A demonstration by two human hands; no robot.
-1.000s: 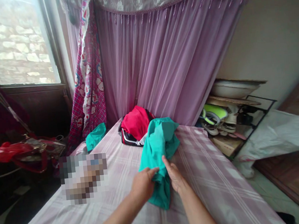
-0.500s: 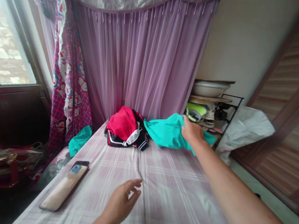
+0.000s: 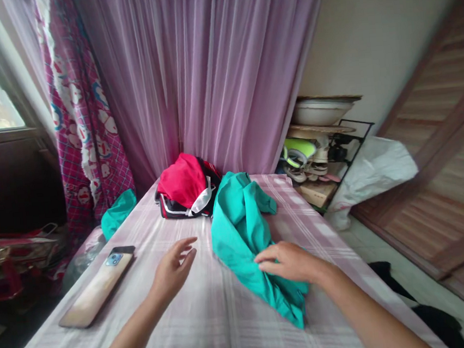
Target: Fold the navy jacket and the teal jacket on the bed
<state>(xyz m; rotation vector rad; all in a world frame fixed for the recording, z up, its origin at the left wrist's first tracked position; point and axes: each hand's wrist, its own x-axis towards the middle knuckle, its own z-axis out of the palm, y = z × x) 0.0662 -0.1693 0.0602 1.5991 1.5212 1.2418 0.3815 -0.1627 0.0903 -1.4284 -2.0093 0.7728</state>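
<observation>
A crumpled teal garment point(image 3: 241, 233) lies on the plaid cloth point(image 3: 198, 330), right of the middle. Over its lower right part is my right hand point(image 3: 287, 261), fingers apart and stretched to the left, touching or just above the fabric. My left hand point(image 3: 173, 270) hovers over the cloth to the left of the garment, holding nothing, with thumb and fingers apart. Behind it sits a red cloth point(image 3: 183, 180) on top of a folded black garment point(image 3: 172, 208) with white and red trim, which the teal garment adjoins.
On the left lies a phone point(image 3: 99, 290). A second teal cloth point(image 3: 117, 213) hangs at the left edge. Purple curtains point(image 3: 206, 78) rise behind. At the back right stand a rack with a white basin point(image 3: 322, 111) and a white bag point(image 3: 375, 168). Dark cloth point(image 3: 439, 323) lies on the floor.
The teal garment has come nearer and now lies lengthwise on the cloth. My right hand has drawn back and let go of its gripped edge. The view has tilted down.
</observation>
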